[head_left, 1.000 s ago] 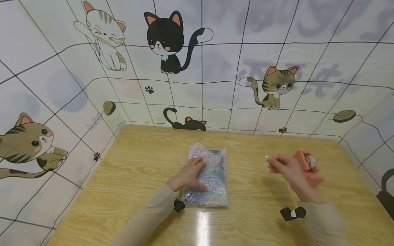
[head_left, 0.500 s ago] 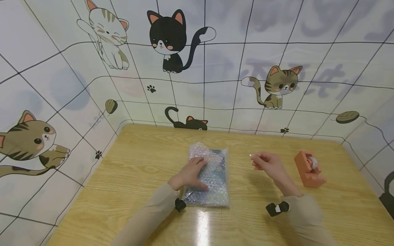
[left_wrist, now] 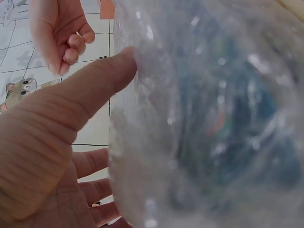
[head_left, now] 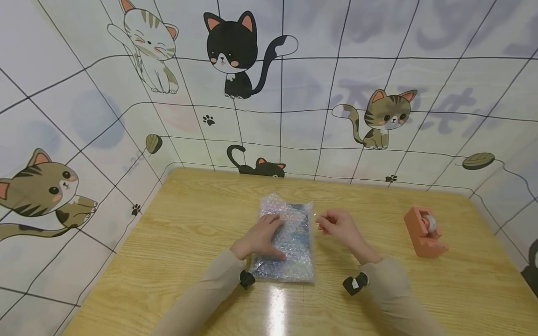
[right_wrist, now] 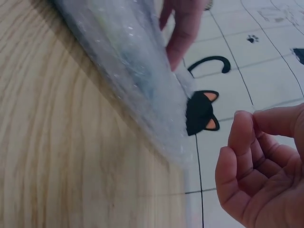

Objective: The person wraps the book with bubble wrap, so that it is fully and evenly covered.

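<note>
A flat bluish item wrapped in clear bubble wrap (head_left: pixel 294 266) lies on the wooden table. My left hand (head_left: pixel 261 237) rests on its left half with fingers and thumb spread, pressing it down. Close up in the left wrist view, the left thumb (left_wrist: pixel 102 78) touches the wrap's surface. Just beyond the package's right edge, my right hand (head_left: pixel 342 230) is raised, its thumb and index finger pinching a small clear piece of tape (head_left: pixel 315 215). In the right wrist view the pinched fingertips show, but the tape is barely visible there.
An orange tape dispenser (head_left: pixel 424 235) holding a roll of clear tape stands at the right of the table (head_left: pixel 197 205). Behind and beside the table hangs a white gridded backdrop (head_left: pixel 311 135) printed with cartoon cats.
My right hand has moved left from beside the tape dispenser to the package's right edge, carrying the piece of tape. The left hand has stayed on the package.
</note>
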`<move>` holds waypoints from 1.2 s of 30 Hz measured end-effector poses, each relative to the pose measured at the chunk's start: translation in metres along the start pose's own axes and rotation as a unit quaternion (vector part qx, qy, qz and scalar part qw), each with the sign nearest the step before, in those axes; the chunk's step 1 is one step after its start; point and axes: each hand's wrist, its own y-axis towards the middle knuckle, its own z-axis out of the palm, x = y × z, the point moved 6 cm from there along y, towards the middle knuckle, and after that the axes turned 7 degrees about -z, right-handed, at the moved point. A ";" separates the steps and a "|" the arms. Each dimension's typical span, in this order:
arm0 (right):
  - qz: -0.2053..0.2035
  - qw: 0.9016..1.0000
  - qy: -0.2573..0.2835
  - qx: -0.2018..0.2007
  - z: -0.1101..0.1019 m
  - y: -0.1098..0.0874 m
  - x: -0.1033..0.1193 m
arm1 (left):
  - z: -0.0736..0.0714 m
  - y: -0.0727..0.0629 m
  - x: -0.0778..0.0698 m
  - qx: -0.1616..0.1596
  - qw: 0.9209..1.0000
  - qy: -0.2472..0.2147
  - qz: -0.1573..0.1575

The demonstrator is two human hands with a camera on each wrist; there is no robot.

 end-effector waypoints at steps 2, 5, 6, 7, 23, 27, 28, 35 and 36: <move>-0.014 1.000 -0.014 0.002 0.007 0.003 0.001 | 0.000 0.000 0.000 0.001 1.000 -0.006 0.000; -0.036 0.999 -0.033 0.006 0.017 0.006 0.004 | -0.001 0.000 -0.001 0.002 1.000 -0.010 0.001; -0.045 0.998 -0.040 0.010 0.020 0.007 0.005 | -0.001 0.000 -0.001 0.000 1.000 -0.009 0.002; -0.055 0.997 -0.047 0.014 0.024 0.008 0.007 | -0.001 0.000 -0.001 0.000 1.000 -0.009 0.003; -0.144 0.962 -0.231 0.037 0.056 0.017 0.022 | 0.000 0.000 0.000 -0.005 1.000 -0.003 0.002; -0.172 0.944 -0.273 0.062 0.062 0.017 0.023 | 0.001 0.001 0.001 -0.004 1.000 0.000 0.002; -0.184 0.938 -0.285 0.066 0.064 0.016 0.024 | 0.001 0.001 0.002 -0.004 1.000 0.001 0.002; -0.246 0.909 -0.326 0.080 0.074 0.014 0.026 | 0.002 0.002 0.004 -0.005 1.000 -0.002 0.005; -0.250 0.907 -0.329 0.081 0.075 0.014 0.026 | 0.002 0.002 0.004 -0.005 1.000 -0.003 0.005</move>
